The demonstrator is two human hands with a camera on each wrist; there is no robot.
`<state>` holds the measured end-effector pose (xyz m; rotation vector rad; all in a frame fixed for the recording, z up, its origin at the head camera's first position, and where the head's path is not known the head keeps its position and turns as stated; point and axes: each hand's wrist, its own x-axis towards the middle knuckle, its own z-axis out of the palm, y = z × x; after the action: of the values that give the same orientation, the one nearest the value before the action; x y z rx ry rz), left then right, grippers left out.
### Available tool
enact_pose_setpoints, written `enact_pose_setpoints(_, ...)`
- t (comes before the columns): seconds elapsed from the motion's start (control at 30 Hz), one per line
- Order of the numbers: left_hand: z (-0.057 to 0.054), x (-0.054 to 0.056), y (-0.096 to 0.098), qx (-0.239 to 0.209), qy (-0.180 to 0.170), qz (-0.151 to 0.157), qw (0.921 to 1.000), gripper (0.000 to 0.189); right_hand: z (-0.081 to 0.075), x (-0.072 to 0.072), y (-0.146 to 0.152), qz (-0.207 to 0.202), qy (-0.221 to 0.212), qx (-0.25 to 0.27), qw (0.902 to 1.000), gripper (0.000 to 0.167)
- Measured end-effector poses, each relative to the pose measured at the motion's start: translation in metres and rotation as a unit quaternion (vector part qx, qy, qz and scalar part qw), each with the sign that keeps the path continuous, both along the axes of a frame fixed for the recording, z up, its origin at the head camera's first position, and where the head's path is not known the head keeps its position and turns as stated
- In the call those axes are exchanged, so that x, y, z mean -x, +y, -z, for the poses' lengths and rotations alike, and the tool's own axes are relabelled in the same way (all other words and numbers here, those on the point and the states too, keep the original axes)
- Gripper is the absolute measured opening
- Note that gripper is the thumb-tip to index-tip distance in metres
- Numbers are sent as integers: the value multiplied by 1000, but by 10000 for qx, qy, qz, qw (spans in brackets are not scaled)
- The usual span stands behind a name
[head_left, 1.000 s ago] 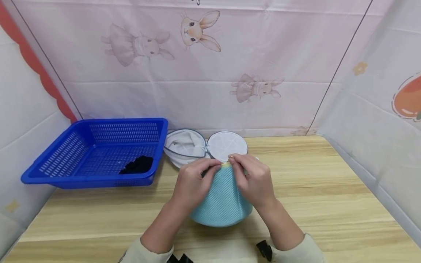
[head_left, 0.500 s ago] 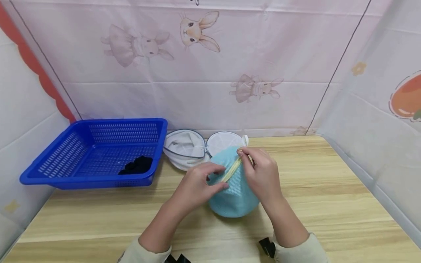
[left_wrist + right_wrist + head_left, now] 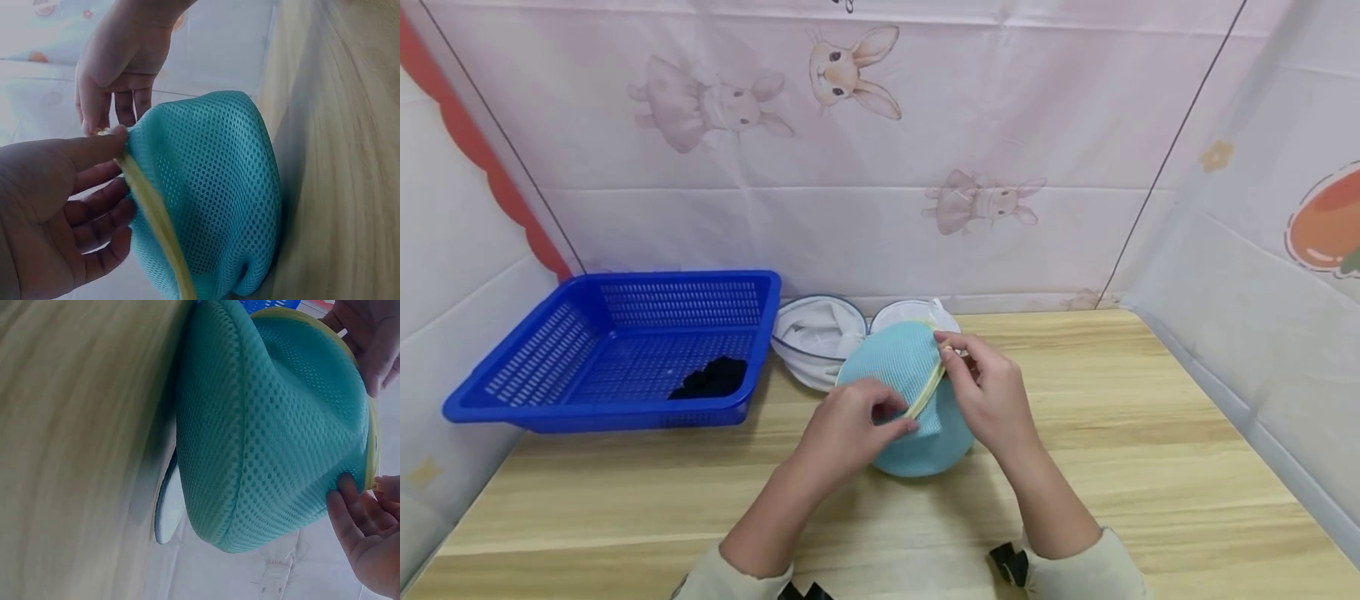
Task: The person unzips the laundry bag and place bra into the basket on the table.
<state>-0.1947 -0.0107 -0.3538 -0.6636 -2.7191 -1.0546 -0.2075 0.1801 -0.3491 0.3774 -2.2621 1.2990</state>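
A teal mesh laundry bag (image 3: pixel 921 454) with a yellow zipper edge (image 3: pixel 161 228) stands on the table between both hands, its round top tilted. My left hand (image 3: pixel 850 421) holds the zipper edge between thumb and fingers, on the near left side. Farther along the edge, my right hand (image 3: pixel 992 387) pinches at the small yellow zipper pull (image 3: pixel 376 486), with fingertips against the mesh. A small white loop (image 3: pixel 936 307) sticks up behind the top. The inside of the bag is hidden.
Behind the teal bag lies a white mesh bag (image 3: pixel 805 362) with dark trim, its round lid (image 3: pixel 891 312) folded out to the right. A blue plastic basket (image 3: pixel 625 410) with black cloth (image 3: pixel 711 379) stands left. Printed sheets (image 3: pixel 865 167) wall the wooden table (image 3: pixel 1150 458).
The bag's round top has tipped up and turned into view. My right hand has slid along the zipper edge, while my left hand shifted down and closed in on the edge again.
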Motion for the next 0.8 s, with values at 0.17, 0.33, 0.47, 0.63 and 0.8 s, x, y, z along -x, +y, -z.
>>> enact_pose_setpoints(0.17,3,3,1,-217,-466,-19,9987,8,1,1,1,-95,-245,-35,9996,12)
enact_pose_setpoints(0.33,10,5,1,-953,-696,-150,9929,10,0,0,3,-311,-474,-264,9980,35)
enact_pose_setpoints(0.47,10,7,2,-1252,-485,-385,9902,11,-5,-2,7,-522,-621,-761,9938,38)
enact_pose_setpoints(0.63,3,4,7,-986,204,-690,9925,11,-5,-3,9,-186,-347,-1829,9823,27)
enact_pose_setpoints(0.8,1,-5,11,-899,1780,-594,9781,8,1,3,13,526,-120,-1441,9881,15)
